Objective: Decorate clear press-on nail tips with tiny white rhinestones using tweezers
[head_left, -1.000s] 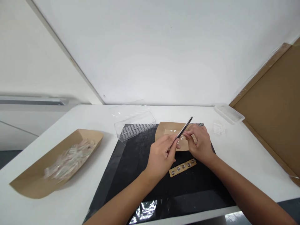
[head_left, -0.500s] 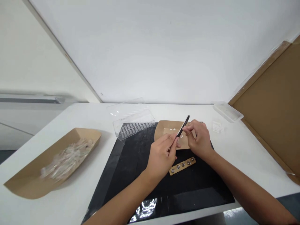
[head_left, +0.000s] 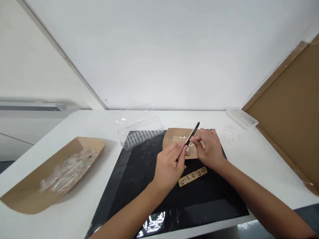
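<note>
You are working at a white counter (head_left: 74,126) set against a plain white wall (head_left: 169,56), with a sheet of brown cardboard (head_left: 286,109) standing at the far right corner. A glossy black mat (head_left: 129,189) covers the middle of the counter, and your forearms reach over it from the near edge. Your left hand (head_left: 169,166) is closed around a slim black nail file (head_left: 192,133), its fingers (head_left: 180,148) and thumb pinching the lower end so that the file stands tilted up and away from you. Your right hand (head_left: 209,149) sits just beside it, its fingers (head_left: 198,139) curled narrowly inward and almost touching the file; you cannot tell whether they hold anything small. Under both hands lies a kraft paper card (head_left: 173,134), dotted with small white pieces (head_left: 184,137), at the far edge of the mat. Nearer you on the mat is a tan strip (head_left: 193,177) set with a row of round metallic studs. Beyond the mat's far-left corner, a clear plastic box (head_left: 139,134) holds rows of pale nail tips, with a clear lid (head_left: 131,116) behind it. A kraft tray (head_left: 30,202) on the left holds a heap of clear pieces (head_left: 68,171). On the right are a shallow white plastic tray (head_left: 241,119) and a small white grid (head_left: 231,134).
</note>
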Demonstrator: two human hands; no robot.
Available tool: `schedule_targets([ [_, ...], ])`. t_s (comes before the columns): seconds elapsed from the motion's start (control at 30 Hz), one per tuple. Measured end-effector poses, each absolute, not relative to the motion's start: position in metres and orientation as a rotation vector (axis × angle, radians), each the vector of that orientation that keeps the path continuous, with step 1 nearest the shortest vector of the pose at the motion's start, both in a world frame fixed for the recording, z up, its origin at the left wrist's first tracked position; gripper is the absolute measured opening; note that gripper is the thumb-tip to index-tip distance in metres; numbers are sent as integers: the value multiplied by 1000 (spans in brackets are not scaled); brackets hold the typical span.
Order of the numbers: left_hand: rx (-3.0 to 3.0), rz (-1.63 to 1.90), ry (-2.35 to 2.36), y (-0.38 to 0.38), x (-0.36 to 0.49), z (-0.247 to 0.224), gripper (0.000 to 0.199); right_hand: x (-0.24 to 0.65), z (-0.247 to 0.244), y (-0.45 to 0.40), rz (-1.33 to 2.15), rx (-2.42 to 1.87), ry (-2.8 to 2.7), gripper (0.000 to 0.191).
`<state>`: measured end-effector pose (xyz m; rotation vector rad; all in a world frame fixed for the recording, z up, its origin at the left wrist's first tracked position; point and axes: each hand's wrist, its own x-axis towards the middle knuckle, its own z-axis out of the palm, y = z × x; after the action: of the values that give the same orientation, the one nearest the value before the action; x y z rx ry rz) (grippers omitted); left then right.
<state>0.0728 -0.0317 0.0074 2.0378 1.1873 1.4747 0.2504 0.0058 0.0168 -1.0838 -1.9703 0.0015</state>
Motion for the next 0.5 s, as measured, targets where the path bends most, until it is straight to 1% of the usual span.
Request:
schedule_targets([
  [0.3,2075,1503,1192,-30,71,8,23,249,16,7,1,-1037,-2029,27],
  [0.4,2051,1515,1202,-30,72,7,23,249,15,7,-25,-1066,-1948,26],
  [0.5,2053,1509,1195,-29,71,6,22,249,14,7,22,-1003,-2034,25],
])
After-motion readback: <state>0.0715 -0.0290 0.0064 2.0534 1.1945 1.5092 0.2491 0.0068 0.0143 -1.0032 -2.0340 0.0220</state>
